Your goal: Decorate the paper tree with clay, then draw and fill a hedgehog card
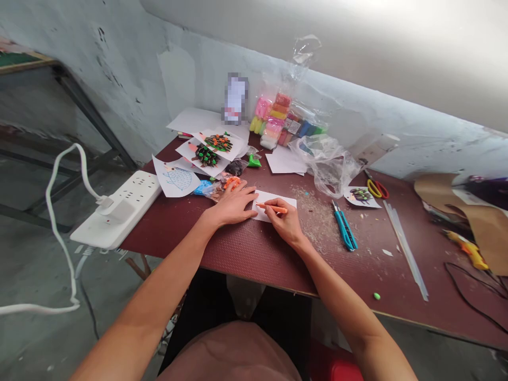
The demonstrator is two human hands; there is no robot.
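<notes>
A small white sheet of paper (pixel 286 198) lies on the dark red table in front of me. My right hand (pixel 282 216) pinches an orange pencil or pen (pixel 279 209), its tip on the paper's left part. Flat over the paper's left edge rests my left hand (pixel 234 205), fingers spread. Just beyond that hand is a bag of orange clay (pixel 232 182), with a blue clay bag (pixel 202 187) to its left. Paper cards with clay hedgehogs (pixel 206 155) and a blue hedgehog drawing (pixel 177 179) lie farther left.
A white power strip (pixel 129 203) hangs over the left edge. Coloured clay packs (pixel 278 121) and a plastic bag (pixel 331 161) sit at the back. On the right are a teal utility knife (pixel 344 226), scissors (pixel 376 188), glue sticks (pixel 407 251) and a yellow glue gun (pixel 468 250).
</notes>
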